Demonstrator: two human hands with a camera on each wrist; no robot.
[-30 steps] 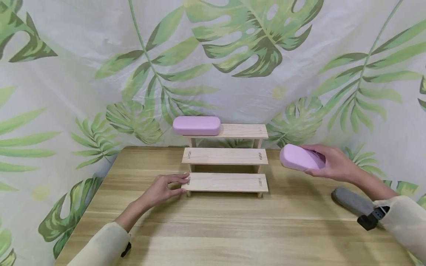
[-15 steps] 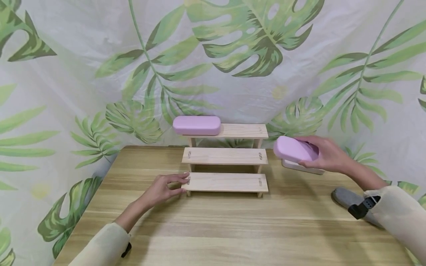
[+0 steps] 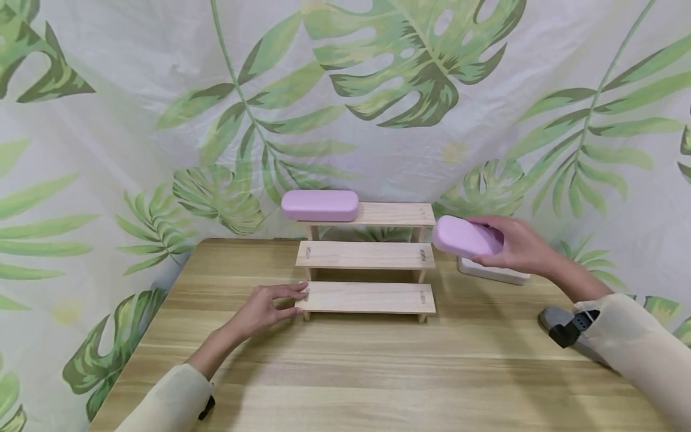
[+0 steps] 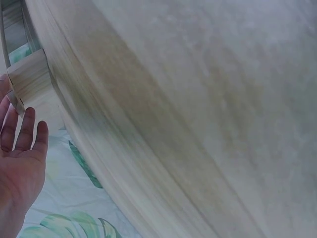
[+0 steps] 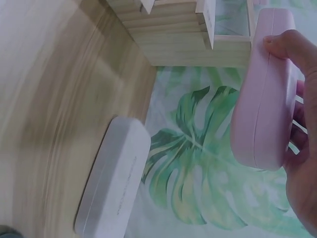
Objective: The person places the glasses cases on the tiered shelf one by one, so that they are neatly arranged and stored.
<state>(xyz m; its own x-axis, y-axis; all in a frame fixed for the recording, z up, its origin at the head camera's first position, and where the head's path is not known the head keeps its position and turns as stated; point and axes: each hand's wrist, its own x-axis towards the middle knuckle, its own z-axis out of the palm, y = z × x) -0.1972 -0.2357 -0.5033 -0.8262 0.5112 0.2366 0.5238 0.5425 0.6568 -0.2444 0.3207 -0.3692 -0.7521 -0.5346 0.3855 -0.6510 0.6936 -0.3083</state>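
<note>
In the head view my right hand (image 3: 520, 246) grips a pink glasses case (image 3: 465, 236), holding it up just right of a three-tier wooden stand (image 3: 367, 255). The right wrist view shows the thumb on one side of this case (image 5: 262, 94) and the fingers behind it. My left hand (image 3: 261, 311) touches the left end of the stand's lowest step, its fingers fairly straight; the left wrist view shows these fingers (image 4: 26, 130) at the step's end. Another pink glasses case (image 3: 320, 206) lies on the left half of the top step.
A white glasses case (image 3: 493, 271) lies on the wooden table (image 3: 378, 372) at the back right, partly beneath my right hand in view. Nearer, a grey case (image 3: 558, 321) is partly covered by the right sleeve. A leaf-print cloth (image 3: 399, 156) hangs behind the table.
My right hand has moved left and up with the pink glasses case, toward the stand. The white case behind it has come into view. The left hand stays put.
</note>
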